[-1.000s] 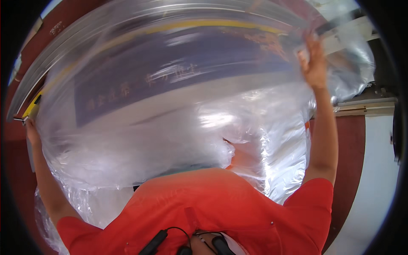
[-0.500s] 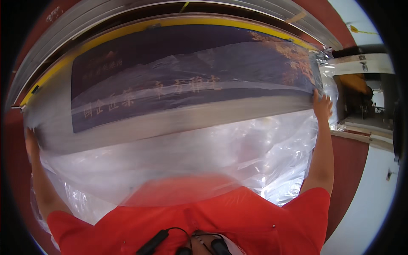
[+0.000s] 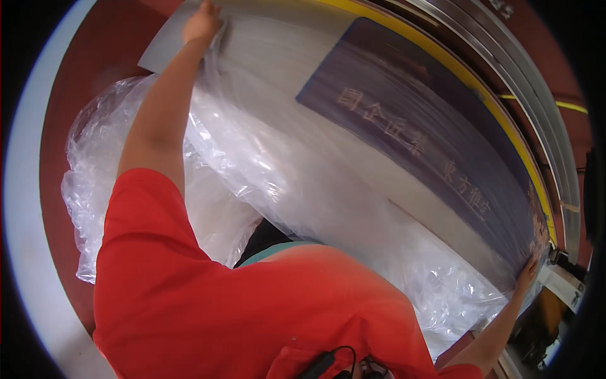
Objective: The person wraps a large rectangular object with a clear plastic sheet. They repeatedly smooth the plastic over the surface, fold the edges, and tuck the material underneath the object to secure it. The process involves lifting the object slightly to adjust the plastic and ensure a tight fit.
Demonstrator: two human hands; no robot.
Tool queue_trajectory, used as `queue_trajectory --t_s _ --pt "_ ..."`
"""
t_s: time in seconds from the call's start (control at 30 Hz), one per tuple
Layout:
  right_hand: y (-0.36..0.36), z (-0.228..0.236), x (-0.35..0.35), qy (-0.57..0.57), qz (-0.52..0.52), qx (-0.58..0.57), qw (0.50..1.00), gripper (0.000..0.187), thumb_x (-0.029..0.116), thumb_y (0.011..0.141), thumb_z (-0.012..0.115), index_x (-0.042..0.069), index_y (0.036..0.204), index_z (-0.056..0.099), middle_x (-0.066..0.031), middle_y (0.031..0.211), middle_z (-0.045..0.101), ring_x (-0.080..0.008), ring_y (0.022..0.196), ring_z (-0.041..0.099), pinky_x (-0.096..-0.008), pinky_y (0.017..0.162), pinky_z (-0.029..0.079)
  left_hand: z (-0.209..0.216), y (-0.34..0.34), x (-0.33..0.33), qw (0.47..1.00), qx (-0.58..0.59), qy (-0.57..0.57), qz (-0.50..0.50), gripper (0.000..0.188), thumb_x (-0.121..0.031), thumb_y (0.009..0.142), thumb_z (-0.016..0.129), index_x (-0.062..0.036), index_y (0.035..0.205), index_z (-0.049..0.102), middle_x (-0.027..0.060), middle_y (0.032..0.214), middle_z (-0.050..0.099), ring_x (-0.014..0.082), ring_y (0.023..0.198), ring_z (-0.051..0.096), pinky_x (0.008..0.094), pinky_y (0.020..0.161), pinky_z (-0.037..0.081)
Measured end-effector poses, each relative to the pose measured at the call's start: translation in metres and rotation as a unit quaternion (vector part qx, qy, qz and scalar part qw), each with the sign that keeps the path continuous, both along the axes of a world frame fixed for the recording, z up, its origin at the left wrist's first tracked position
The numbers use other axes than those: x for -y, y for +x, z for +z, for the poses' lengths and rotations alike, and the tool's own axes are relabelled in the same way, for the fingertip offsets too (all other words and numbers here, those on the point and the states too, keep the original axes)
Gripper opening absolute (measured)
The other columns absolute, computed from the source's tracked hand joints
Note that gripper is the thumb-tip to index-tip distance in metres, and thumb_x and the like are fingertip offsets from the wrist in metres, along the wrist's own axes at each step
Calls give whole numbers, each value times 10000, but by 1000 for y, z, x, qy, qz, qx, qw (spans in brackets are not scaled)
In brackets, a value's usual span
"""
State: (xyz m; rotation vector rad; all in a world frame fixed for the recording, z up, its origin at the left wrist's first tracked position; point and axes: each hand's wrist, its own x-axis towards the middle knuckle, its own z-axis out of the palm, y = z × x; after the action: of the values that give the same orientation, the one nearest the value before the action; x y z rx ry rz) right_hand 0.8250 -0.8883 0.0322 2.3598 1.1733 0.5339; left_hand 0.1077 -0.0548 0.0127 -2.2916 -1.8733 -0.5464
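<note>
A long board with a dark purple printed panel (image 3: 404,120) and a pale grey border lies in front of me, slanting from upper left to lower right. Clear plastic film (image 3: 252,151) stretches over it in creases and hangs down toward my body. At the upper left, my left hand (image 3: 202,24) is closed on a gathered fold of the film near the board's end. My right hand (image 3: 529,271) grips the film by the board's other end at the lower right, its fingers partly hard to make out. Between the two hands the film looks drawn tight over the print.
A yellow strip (image 3: 461,61) runs along the board's far edge, with long metal rails (image 3: 536,82) beyond it. Loose film (image 3: 107,139) bunches at the left above the dark red floor (image 3: 66,107). Cluttered equipment (image 3: 549,303) stands at the lower right.
The view has turned, so the board now slants down to the right. My left hand has moved to the board's far left corner, drawing the film along; my right hand stays at the other end.
</note>
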Motion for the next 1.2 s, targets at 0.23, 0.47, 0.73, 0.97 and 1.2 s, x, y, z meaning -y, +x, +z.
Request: queue_trajectory --t_s 0.23,0.47,0.73,0.97,1.2 --pt "-339 92 -414 321 55 -763 559 418 320 855 407 -5 1116 433 -141 1108 474 -210 1049 454 -323 923 314 19 -45 29 974 223 -15 -29 323 -329 808 425 -32 838 548 170 690 567 307 680 558 399 609 430" --pt "-590 65 -576 133 165 -917 339 334 153 813 491 -14 1101 453 -100 1054 487 -136 984 464 -260 813 410 24 -47 26 942 299 -122 -95 346 -346 824 406 -35 844 556 95 657 565 222 593 529 312 558 425" --pt "-626 100 -558 -14 199 -921 334 294 258 823 457 17 965 546 27 557 440 -65 543 437 -247 573 392 6 -56 11 960 241 -119 -83 316 -365 791 421 -86 826 566 125 821 587 278 778 542 354 708 407" --pt "-352 159 -253 426 132 -704 553 314 220 814 465 20 1055 482 -18 805 459 -114 774 434 -260 725 359 -9 -62 -21 998 42 12 -49 471 -436 828 312 -41 893 561 193 878 571 359 857 524 421 749 404" --pt "-203 271 86 579 -114 -350 727 379 183 806 473 23 1144 417 -64 1054 479 -163 1004 431 -272 877 326 -13 -64 -35 998 26 17 -52 518 -464 835 280 -46 1030 515 171 1041 520 326 961 496 401 819 383"
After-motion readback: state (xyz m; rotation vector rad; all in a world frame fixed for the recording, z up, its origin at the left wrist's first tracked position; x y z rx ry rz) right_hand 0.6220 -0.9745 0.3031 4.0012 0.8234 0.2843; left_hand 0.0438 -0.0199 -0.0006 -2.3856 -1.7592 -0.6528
